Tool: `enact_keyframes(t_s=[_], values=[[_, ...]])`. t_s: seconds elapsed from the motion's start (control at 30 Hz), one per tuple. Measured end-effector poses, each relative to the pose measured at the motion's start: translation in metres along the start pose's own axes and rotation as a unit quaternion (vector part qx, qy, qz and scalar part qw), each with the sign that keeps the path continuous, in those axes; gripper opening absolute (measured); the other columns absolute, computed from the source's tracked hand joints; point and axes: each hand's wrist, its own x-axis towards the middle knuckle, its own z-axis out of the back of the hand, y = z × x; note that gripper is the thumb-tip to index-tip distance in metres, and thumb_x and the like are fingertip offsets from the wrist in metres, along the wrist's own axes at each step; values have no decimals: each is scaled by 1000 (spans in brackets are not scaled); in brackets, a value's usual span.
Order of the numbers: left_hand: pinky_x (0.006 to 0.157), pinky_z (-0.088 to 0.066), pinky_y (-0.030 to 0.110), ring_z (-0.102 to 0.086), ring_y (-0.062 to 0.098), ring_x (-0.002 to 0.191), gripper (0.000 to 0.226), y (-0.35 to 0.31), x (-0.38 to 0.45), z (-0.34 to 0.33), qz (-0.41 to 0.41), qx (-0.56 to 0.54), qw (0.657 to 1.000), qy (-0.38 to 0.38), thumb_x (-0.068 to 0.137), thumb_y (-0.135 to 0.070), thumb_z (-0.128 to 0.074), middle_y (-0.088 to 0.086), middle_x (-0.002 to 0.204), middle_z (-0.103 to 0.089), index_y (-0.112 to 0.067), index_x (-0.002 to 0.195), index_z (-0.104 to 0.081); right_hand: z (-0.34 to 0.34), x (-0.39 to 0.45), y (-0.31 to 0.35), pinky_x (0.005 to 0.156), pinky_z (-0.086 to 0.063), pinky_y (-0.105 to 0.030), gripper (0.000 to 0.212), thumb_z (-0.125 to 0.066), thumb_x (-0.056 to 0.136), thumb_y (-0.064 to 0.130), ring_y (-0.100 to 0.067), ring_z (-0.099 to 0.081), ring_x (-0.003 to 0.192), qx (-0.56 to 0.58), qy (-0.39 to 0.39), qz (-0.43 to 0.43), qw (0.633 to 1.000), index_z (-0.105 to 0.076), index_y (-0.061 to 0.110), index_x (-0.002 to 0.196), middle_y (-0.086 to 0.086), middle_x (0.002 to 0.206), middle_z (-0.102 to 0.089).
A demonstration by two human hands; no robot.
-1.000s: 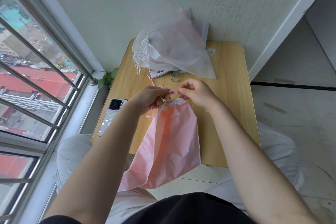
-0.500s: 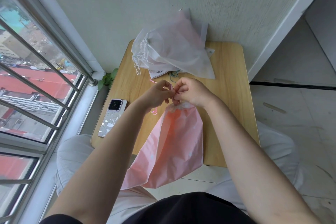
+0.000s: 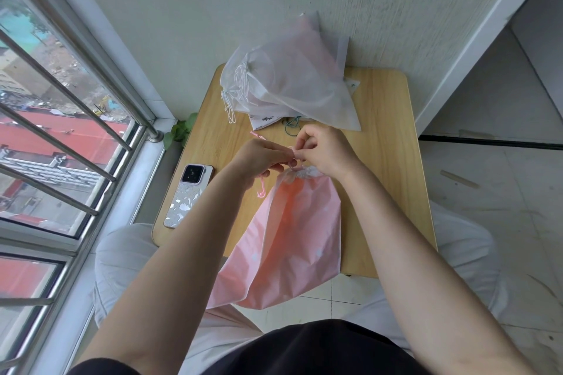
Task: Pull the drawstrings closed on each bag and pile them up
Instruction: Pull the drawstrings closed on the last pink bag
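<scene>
Centre of the frame: left hand (image 3: 262,157) and right hand (image 3: 324,152) close together above the small light wooden table (image 3: 387,161), fingertips nearly touching. Both clenched around the thin pink drawstring (image 3: 261,189) at the gathered mouth of the pale pink plastic drawstring bag (image 3: 292,240), left pinching cord with a loose end dangling below it, right pinching cord just above the puckered neck. Bag mouth cinched tight, body hanging down from the hands, spreading over the near table edge toward the lower centre. Just above the hands, at the table's far side against the wall: heap of frosted translucent white drawstring bags (image 3: 289,85), white cords trailing at its left. Left of the pink bag, on the table's left edge: phone in a pale patterned case (image 3: 187,195), face down. Grey window bars (image 3: 61,143) along the left of the frame.
</scene>
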Motion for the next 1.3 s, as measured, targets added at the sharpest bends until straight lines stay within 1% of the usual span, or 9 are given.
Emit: enact_keyframes(t_s=[0.2, 0.4, 0.53, 0.7, 0.83, 0.93, 1.07, 1.23, 1.3], values=[[49, -38, 17, -52, 9, 56, 18, -5, 4, -7, -2, 104, 993, -56, 72, -10, -82, -2, 65, -63, -13, 89, -78, -2, 1, 3, 72, -55, -32, 8, -72, 80, 10, -17, -67, 76, -54, 6, 3, 999, -73, 16, 85, 3, 76, -69], [63, -46, 27, -61, 17, 78, 15, -6, 9, -15, -56, 262, 961, -71, 82, -27, -73, 2, 86, -72, -18, 92, -79, 3, 4, 11, 75, -53, -31, 16, -64, 88, 15, -23, -64, 86, -217, 56, 38, 974, -76, 21, 98, -5, 92, -71], [76, -50, 32, -64, 22, 88, 18, -8, 4, -16, -90, 311, 944, -56, 89, -25, -65, 5, 97, -74, -16, 98, -78, 8, 4, 15, 74, -52, -31, 18, -58, 92, 15, -24, -63, 87, -239, 96, 25, 966, -74, 19, 99, -6, 94, -68], [80, -49, 31, -60, 19, 92, 20, -5, 3, -16, -144, 370, 917, -48, 88, -23, -63, 3, 102, -69, -13, 101, -74, 13, 2, 8, 80, -50, -36, 18, -53, 96, 17, -23, -61, 91, -164, 150, -19, 975, -70, 11, 99, -7, 99, -67], [93, -44, 41, -52, 24, 104, 16, 3, 8, -14, -227, 433, 870, -60, 82, -28, -71, 2, 100, -64, -19, 94, -74, 14, 0, 2, 62, -38, -23, 17, -50, 98, 16, -11, -53, 72, -70, 190, -70, 977, -65, 14, 90, 4, 78, -58], [89, -44, 40, -51, 24, 100, 15, 8, 8, -16, -270, 433, 851, -122, 79, -29, -75, 0, 97, -64, -20, 89, -71, 11, -1, -5, 63, -36, -25, 22, -51, 98, 14, -14, -50, 68, 40, 187, -115, 975, -64, 12, 80, 1, 72, -56], [69, -51, 39, -57, 22, 83, 11, 13, 6, -24, -235, 382, 879, -161, 81, -22, -71, -3, 81, -64, -17, 83, -61, 9, 0, -10, 69, -37, -34, 19, -56, 96, 15, -22, -48, 72, 147, 155, -151, 965, -65, 0, 88, -5, 67, -54], [65, -52, 29, -64, 11, 78, 15, 17, 2, -27, -212, 331, 912, -116, 83, -31, -65, -15, 79, -66, -18, 90, -68, 4, -2, -8, 48, -42, -19, 18, -61, 95, 13, -11, -54, 47, 198, 107, -162, 961, -65, -3, 86, -7, 62, -54], [62, -51, 27, -62, 7, 76, 20, 17, 1, -26, -208, 319, 918, -114, 81, -39, -68, -15, 78, -65, -20, 87, -68, 4, -4, -8, 48, -48, -25, 22, -62, 95, 14, -12, -57, 45, 213, 109, -153, 959, -64, -2, 80, -9, 59, -57]])
